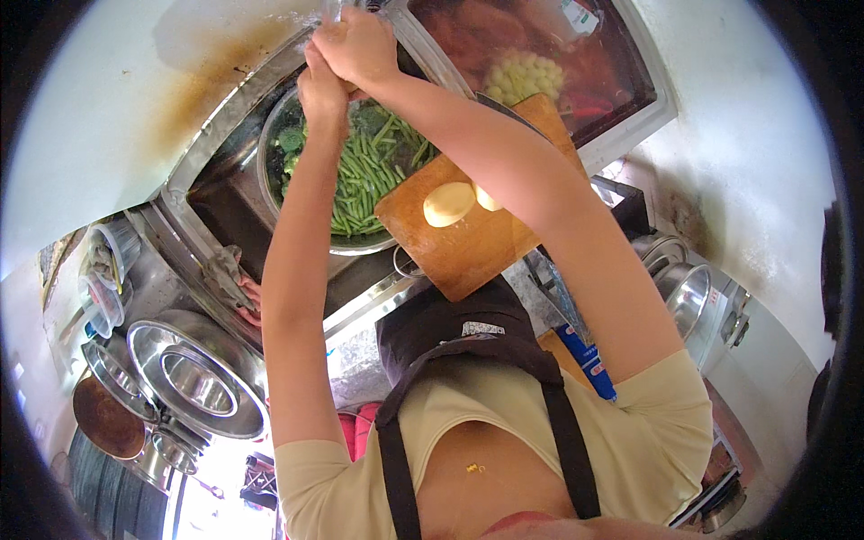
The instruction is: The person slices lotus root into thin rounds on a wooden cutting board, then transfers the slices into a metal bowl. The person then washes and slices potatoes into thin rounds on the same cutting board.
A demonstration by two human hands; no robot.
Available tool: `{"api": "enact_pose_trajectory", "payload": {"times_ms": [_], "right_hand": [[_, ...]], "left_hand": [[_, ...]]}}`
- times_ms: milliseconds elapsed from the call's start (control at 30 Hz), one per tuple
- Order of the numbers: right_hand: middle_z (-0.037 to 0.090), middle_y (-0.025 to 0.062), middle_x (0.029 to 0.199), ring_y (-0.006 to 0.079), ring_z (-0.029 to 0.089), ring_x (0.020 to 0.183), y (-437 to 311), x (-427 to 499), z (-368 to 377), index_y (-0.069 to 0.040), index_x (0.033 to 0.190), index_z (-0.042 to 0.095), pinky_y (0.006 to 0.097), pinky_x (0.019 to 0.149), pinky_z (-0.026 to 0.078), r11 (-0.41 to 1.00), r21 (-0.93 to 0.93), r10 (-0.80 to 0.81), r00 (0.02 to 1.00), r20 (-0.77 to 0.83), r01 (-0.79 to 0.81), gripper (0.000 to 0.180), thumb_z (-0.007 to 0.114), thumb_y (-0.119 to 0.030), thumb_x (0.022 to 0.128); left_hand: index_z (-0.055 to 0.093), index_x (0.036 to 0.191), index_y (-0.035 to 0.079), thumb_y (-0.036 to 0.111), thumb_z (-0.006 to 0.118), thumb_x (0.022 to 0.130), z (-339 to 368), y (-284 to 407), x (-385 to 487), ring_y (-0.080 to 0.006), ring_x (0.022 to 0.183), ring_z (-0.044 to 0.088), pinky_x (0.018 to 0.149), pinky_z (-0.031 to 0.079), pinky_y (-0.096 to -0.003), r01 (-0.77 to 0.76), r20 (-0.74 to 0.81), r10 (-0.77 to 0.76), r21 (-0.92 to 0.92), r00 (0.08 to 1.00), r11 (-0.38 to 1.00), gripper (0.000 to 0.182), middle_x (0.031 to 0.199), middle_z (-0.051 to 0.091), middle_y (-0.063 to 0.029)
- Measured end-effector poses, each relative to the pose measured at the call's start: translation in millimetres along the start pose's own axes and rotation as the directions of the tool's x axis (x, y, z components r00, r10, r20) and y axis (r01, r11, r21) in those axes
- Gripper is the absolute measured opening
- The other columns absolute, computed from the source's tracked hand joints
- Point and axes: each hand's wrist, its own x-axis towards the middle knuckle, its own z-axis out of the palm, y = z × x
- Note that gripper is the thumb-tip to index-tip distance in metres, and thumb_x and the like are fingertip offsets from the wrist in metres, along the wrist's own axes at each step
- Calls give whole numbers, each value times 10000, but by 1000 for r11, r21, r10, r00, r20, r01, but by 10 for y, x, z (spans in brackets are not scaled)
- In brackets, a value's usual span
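Note:
My left hand (324, 84) and my right hand (358, 48) are pressed together at the far end of the sink (233, 192), by a splash of water. Anything between them is hidden. Below them a large metal bowl (263, 162) holds green beans (364, 179) and some broccoli (291, 140), partly covered by my left forearm. Across the near right side lies a wooden cutting board (445, 260) bearing a peeled potato (449, 204). A second pale piece (486, 198), likely potato, is partly behind my right arm.
A second basin (665, 101) at upper right holds reddish contents and a cluster of small pale round items (525, 75). A crumpled cloth (229, 273) hangs over the sink's left rim. Steel bowls (202, 381) stand at left, more steel bowls (685, 297) at right.

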Motion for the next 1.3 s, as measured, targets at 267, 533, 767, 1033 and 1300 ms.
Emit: {"api": "enact_pose_trajectory", "payload": {"times_ms": [267,533,767,1033,1300], "right_hand": [[678,126,808,301,646,771,99,17,-189,-97,848,708,404,674,527,982,181,-13,940,341,-52,248,679,-322,747],[681,85,832,201,643,738,276,28,-39,-64,859,682,338,682,513,872,392,91,884,458,-293,249,732,-256,709],[679,105,853,220,657,743,751,51,-242,-51,931,667,370,635,527,848,347,372,916,151,-402,260,709,-269,797],[685,128,881,246,661,770,972,-126,-782,-67,912,688,385,731,518,932,51,320,880,350,-359,324,721,-354,764],[634,39,733,133,581,654,1084,-994,-1240,-47,856,646,303,617,469,947,-100,290,676,678,-306,268,631,-314,875]], "left_hand": [[547,876,26,597,304,914,-180,121,-24,-130,359,371,307,255,-258,423,272,-390,-70,880,904,622,575,497,-57],[557,821,33,641,323,905,-252,-234,-28,-135,402,427,380,346,-259,180,94,-182,31,979,983,657,528,470,-35],[527,1124,43,432,666,816,-235,-831,-935,-346,925,605,771,468,-439,-351,359,90,775,929,526,515,1019,643,-151],[472,1281,54,294,828,641,-322,-1333,-1335,-354,1084,540,975,417,-427,-741,767,25,610,641,281,770,1204,561,-160],[426,1247,77,43,842,638,-589,-603,-1210,-174,1029,554,883,489,-312,-110,236,83,106,968,988,738,1147,547,-70]]}}
